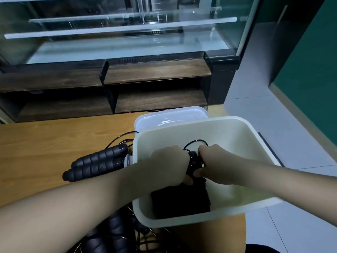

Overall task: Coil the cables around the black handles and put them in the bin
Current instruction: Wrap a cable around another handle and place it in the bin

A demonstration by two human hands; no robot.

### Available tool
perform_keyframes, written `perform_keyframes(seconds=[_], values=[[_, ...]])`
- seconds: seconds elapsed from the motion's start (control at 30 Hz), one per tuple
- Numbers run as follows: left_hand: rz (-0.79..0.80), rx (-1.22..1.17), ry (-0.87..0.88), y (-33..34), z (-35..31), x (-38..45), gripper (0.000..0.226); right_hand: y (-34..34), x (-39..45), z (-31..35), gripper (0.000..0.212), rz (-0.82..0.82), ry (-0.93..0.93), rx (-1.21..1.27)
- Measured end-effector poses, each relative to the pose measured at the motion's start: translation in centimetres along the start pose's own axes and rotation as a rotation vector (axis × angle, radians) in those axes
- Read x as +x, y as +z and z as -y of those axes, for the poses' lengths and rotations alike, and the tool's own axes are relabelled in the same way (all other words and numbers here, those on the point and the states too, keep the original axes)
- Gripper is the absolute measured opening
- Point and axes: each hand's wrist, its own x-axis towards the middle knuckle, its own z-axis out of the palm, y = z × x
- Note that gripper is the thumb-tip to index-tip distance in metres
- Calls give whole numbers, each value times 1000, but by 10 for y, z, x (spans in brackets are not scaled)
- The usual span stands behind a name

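Observation:
Both my hands are inside the cream bin [237,125] on the wooden table. My left hand [169,163] and my right hand [215,165] together grip a pair of black handles [193,162] with thin black cable wound on them. A loop of that cable [196,141] sticks up behind my fingers. Dark items [180,203] lie on the bin's floor under my hands. Another pair of black ribbed handles [96,162] rests on the table left of the bin, its cable [118,138] trailing loose. More handles and cable [116,234] lie near the table's front edge, partly hidden by my left forearm.
A white lid or tray [171,115] lies behind the bin. Beyond the wooden table [45,143] stands a dark wood shelf unit [145,84] under a glass display case [118,33]. Pale floor tiles [291,134] and a green wall are on the right.

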Motion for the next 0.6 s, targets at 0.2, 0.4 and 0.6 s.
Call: perform_keyframes(seconds=[0.2, 0.4, 0.6], values=[[26, -47, 2, -7, -1, -3, 51, -5, -5, 5, 24, -8, -48, -71], [-164, -216, -62, -23, 3, -30, 32, -16, -24, 14, 47, -83, -13, -216], [-764, -492, -172, -33, 29, -114, 28, -27, -66, 44, 44, -382, -77, -137]])
